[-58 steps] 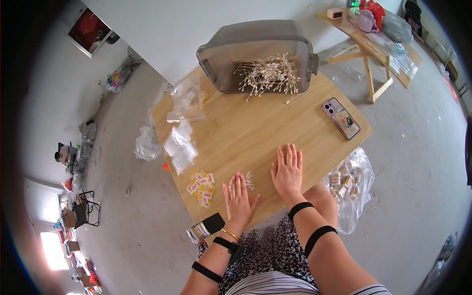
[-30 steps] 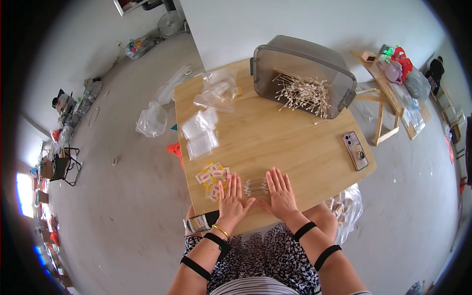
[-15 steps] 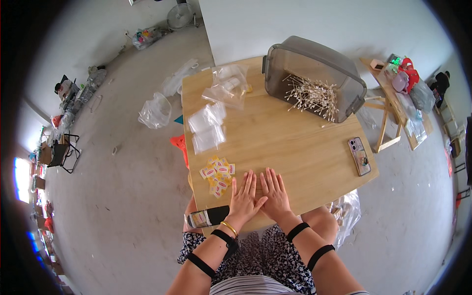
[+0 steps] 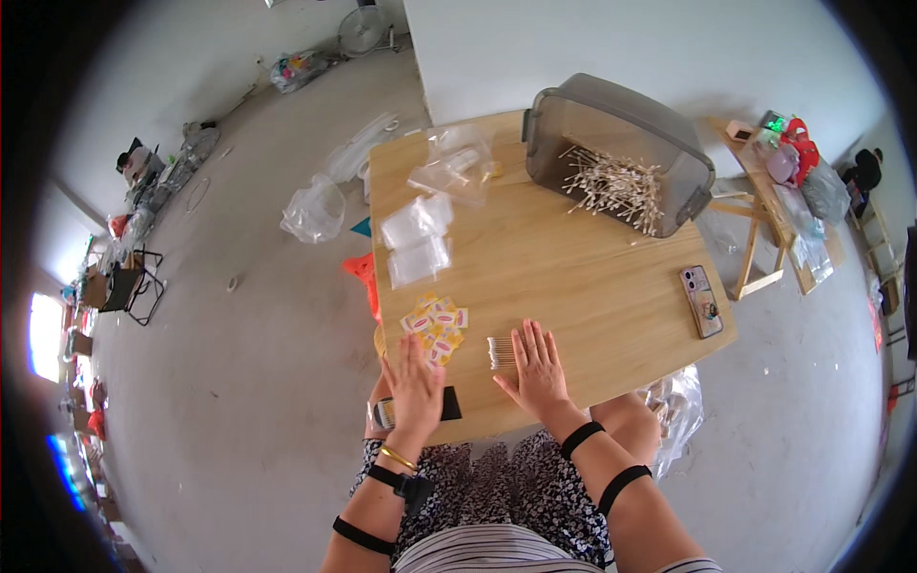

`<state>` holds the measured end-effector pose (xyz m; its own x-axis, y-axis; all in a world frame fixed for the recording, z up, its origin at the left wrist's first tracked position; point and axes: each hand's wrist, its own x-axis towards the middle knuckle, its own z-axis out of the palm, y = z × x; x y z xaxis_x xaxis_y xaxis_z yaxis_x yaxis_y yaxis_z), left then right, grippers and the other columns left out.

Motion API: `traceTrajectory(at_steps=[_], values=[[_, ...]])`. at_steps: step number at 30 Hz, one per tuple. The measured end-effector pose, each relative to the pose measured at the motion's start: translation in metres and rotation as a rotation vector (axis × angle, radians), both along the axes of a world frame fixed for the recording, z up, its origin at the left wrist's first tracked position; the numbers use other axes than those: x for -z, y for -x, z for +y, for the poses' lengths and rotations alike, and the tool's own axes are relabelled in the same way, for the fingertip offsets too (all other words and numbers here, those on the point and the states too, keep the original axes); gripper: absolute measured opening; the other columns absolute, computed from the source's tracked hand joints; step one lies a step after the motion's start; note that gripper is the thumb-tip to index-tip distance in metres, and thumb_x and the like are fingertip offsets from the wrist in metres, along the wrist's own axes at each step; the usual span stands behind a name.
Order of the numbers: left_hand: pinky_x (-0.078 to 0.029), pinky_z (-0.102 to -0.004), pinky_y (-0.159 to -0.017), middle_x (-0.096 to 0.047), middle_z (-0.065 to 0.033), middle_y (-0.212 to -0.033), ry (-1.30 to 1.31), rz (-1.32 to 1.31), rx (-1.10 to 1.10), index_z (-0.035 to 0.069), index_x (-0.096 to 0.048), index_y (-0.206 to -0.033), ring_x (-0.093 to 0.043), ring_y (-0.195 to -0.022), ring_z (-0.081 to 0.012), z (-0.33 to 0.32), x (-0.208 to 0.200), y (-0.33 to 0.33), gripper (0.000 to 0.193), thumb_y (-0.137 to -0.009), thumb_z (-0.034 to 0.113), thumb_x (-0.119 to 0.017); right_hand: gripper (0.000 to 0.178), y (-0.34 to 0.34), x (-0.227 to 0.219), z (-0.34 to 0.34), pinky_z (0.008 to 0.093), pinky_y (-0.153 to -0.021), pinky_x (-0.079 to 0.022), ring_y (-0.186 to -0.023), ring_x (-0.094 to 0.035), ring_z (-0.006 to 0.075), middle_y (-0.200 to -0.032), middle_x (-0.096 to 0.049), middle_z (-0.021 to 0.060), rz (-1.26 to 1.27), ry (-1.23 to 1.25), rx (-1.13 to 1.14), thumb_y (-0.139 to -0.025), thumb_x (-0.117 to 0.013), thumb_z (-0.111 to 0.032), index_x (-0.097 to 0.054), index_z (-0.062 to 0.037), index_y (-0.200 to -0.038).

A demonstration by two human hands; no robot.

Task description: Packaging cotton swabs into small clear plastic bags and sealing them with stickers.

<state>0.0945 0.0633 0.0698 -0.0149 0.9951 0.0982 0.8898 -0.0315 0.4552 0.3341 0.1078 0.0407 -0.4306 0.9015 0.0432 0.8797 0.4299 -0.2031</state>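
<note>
My right hand (image 4: 539, 374) lies flat, fingers stretched, beside and partly over a short row of cotton swabs (image 4: 499, 353) on the table; their white tips show to its left. My left hand (image 4: 417, 390), fingers extended and holding nothing visible, is over a black flat item (image 4: 451, 405) with a printed label at the table's near edge. Its fingertips reach the lower edge of a loose pile of small yellow and white paper labels (image 4: 439, 320). Whether that hand touches the black item or the labels, I cannot tell.
A grey translucent bin (image 4: 621, 100) lies tipped on its side at the back right, with many loose cotton swabs (image 4: 616, 186) in it. Clear plastic bags (image 4: 418, 258) lie at the table's left. A phone (image 4: 701, 302) rests near the right edge. A wooden side table (image 4: 812, 258) stands beyond.
My left hand has moved left, away from my right hand, to the black item and labels. The swab row between the hands has come into view. My right hand stays flat near it.
</note>
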Motion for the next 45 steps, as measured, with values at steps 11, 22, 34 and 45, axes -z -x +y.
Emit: traceTrajectory(at_steps=[11, 22, 34, 45], values=[[-0.052, -0.0390, -0.089, -0.073, -0.0212, -0.103, 0.208, -0.768, -0.659, -0.004, -0.065, -0.119, -0.068, -0.103, -0.0366, -0.073, 0.078, 0.098, 0.062, -0.103, 0.052, -0.045, 0.081, 0.089, 0.000, -0.072, 0.0479, -0.126, -0.010, -0.154, -0.014, 0.0297, -0.165, -0.019, 0.0170, -0.049, 0.032, -0.213, -0.097, -0.048, -0.052, -0.024, -0.0036, -0.158], [-0.050, -0.0289, -0.091, -0.069, -0.0125, -0.115, -0.008, -0.900, -0.606, -0.007, -0.061, -0.128, -0.062, -0.105, -0.0153, -0.063, 0.100, 0.090, 0.058, -0.105, 0.044, -0.050, 0.074, 0.106, -0.002, -0.078, 0.0504, -0.125, -0.010, -0.154, -0.015, 0.0303, -0.166, -0.021, 0.0109, -0.002, 0.021, -0.178, -0.096, -0.052, -0.043, -0.027, -0.0115, -0.158], [-0.048, -0.0253, -0.089, -0.069, -0.0071, -0.106, -0.005, -1.152, -0.630, -0.013, -0.067, -0.111, -0.061, -0.101, -0.0115, -0.059, 0.100, 0.083, 0.064, -0.106, 0.047, -0.046, 0.082, 0.130, 0.000, -0.081, 0.0522, -0.124, -0.009, -0.154, -0.013, 0.0315, -0.166, -0.018, 0.0132, 0.029, 0.104, -0.191, -0.095, -0.055, -0.050, -0.023, -0.0103, -0.159], [-0.047, -0.0374, -0.096, -0.068, -0.0196, -0.124, 0.017, -0.911, -0.691, -0.003, -0.068, -0.118, -0.063, -0.116, -0.0297, -0.061, 0.074, 0.096, 0.055, -0.107, 0.044, -0.042, 0.093, 0.126, -0.001, -0.082, 0.0512, -0.125, -0.009, -0.155, -0.011, 0.0317, -0.165, -0.017, 0.0186, 0.091, 0.107, -0.133, -0.094, -0.054, -0.057, -0.020, 0.0031, -0.156]])
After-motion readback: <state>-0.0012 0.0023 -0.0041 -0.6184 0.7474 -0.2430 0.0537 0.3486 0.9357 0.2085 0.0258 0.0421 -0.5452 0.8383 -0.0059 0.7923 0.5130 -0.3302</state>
